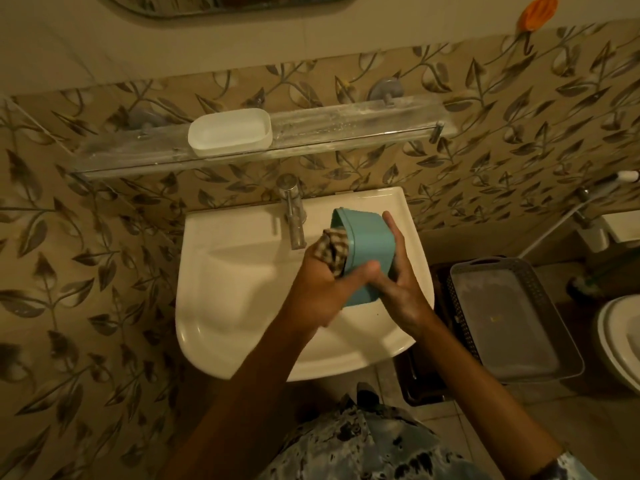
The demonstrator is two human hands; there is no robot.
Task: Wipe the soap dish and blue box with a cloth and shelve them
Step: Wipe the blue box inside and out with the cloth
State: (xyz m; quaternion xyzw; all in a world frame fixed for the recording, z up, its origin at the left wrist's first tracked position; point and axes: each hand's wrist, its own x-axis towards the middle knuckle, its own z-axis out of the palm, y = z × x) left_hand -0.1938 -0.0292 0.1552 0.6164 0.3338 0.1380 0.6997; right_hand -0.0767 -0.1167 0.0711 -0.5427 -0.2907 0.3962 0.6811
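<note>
The blue box (367, 244) is tipped on its side above the white basin (242, 306), its opening facing left. My right hand (398, 282) grips it from the right, thumb across its near side. My left hand (318, 289) holds a checked cloth (333, 249) bunched at the box's opening and partly pushed inside. The white soap dish (229, 132) stands upright on the glass shelf (346, 133) above the tap, left of the shelf's middle.
A chrome tap (293, 216) rises just left of the box. A grey perforated tray (509, 320) sits on a low stand to the right. A toilet rim (620, 341) shows at the far right. An orange holder (538, 12) hangs on the wall.
</note>
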